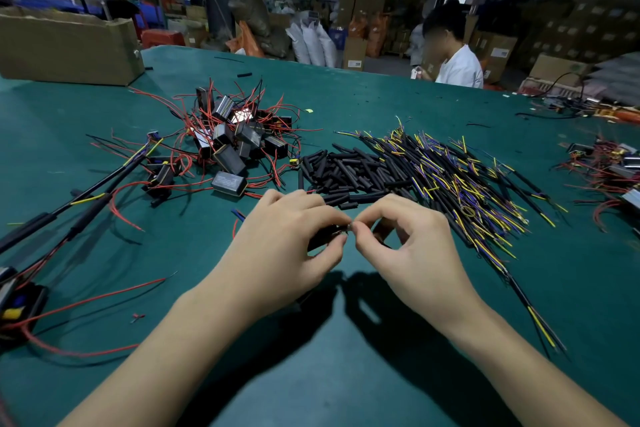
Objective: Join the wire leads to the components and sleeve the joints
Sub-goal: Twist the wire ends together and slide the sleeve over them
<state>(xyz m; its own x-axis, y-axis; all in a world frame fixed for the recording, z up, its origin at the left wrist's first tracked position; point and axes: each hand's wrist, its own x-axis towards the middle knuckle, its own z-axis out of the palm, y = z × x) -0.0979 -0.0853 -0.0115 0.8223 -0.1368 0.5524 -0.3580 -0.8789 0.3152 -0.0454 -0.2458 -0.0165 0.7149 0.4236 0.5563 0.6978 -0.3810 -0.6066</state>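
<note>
My left hand (287,243) and my right hand (412,246) meet fingertip to fingertip over the green table (311,374). Between them they pinch thin wire ends (348,227); a dark wire or sleeve runs under my left fingers, mostly hidden. Behind my hands lies a heap of short black sleeves (346,172). To its right spreads a pile of black leads with yellow and blue cores (467,180). A pile of black box components with red wires (232,139) sits at the back left.
Joined leads and components (69,211) lie along the left edge. A cardboard box (69,48) stands at the far left. More components (609,163) lie at the right. A person in white (453,59) sits across the table.
</note>
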